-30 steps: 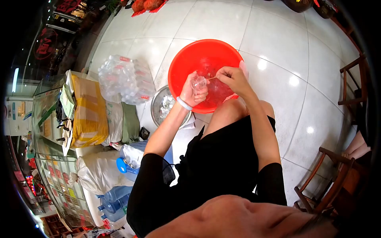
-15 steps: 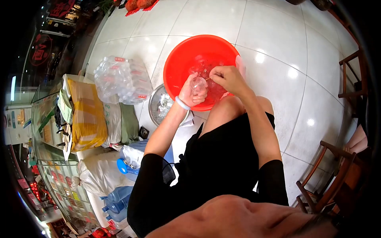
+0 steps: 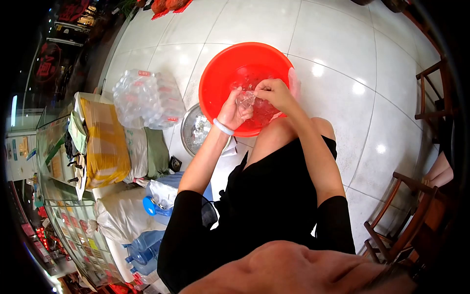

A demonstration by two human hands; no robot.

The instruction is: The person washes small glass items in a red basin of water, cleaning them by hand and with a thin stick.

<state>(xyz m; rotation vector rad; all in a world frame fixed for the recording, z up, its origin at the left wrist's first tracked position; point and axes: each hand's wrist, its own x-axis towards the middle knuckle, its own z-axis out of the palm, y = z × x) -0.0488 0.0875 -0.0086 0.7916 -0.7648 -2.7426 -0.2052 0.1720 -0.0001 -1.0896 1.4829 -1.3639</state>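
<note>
My left hand (image 3: 231, 111), with a pale band on its wrist, is wrapped round a small clear cup-like piece (image 3: 246, 100) over the red basin (image 3: 214, 71). At the piece's right edge my right hand (image 3: 275, 93) is closed in a pinch. What sits between its fingertips is too small to make out now. More clear pieces (image 3: 267, 111) lie in the basin below both hands. Left of the basin stands a metal bowl (image 3: 185, 133) with shiny clear bits in it, partly behind my left forearm.
A shrink-wrapped pack of bottles (image 3: 147, 100) stands on the tiles to the left. Beside it are a yellow-taped box (image 3: 106, 144), a white sack (image 3: 125, 210) and blue water jugs (image 3: 144, 250). Wooden chairs (image 3: 401, 230) stand at the right, near another person's leg (image 3: 440, 171).
My right hand has moved slightly left, closer to the clear piece, which has turned in my left hand. A thin stick seen earlier at the right fingertips no longer shows clearly.
</note>
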